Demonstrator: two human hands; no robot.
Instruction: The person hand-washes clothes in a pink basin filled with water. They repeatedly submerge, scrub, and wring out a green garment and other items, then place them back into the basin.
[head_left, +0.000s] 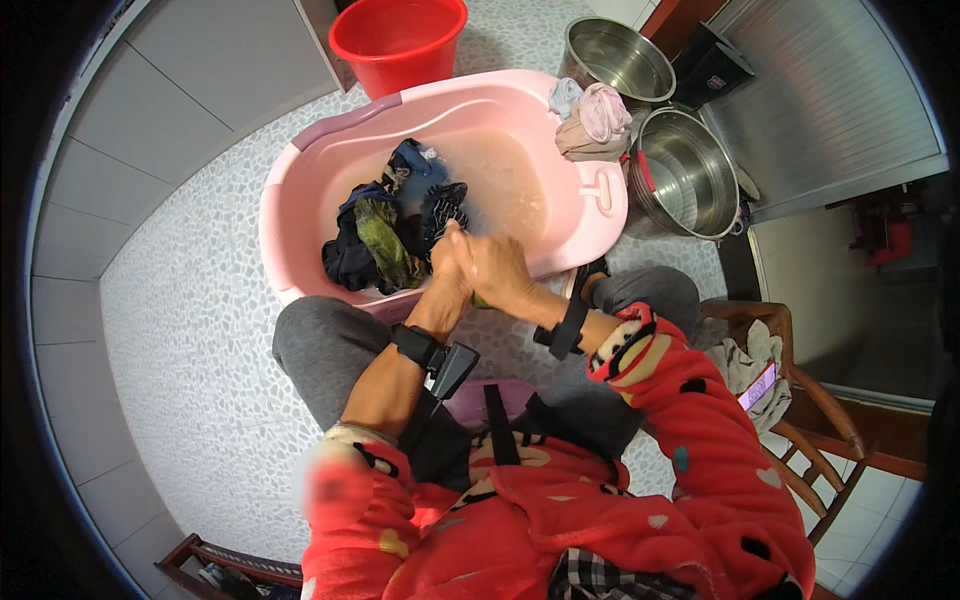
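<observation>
My left hand (448, 264) and my right hand (495, 266) are pressed together over the near edge of a pink plastic tub (281, 217). Both are closed around cloth mostly hidden by the fingers; a small green bit shows below the right hand. A black garment with white markings (445, 206) lies right at the fingertips; whether it is the held cloth is unclear. Beside it in cloudy water (510, 180) are a green patterned cloth (382, 240), black clothing (346, 259) and a blue garment (420, 161).
Pink, beige and pale blue cloths (604, 112) are bunched on the tub's far right rim. Beyond stand a red bucket (397, 56) and two metal pots (619, 60), (686, 172). A wooden chair (825, 420) at right holds a grey cloth (761, 345) and a phone (756, 386).
</observation>
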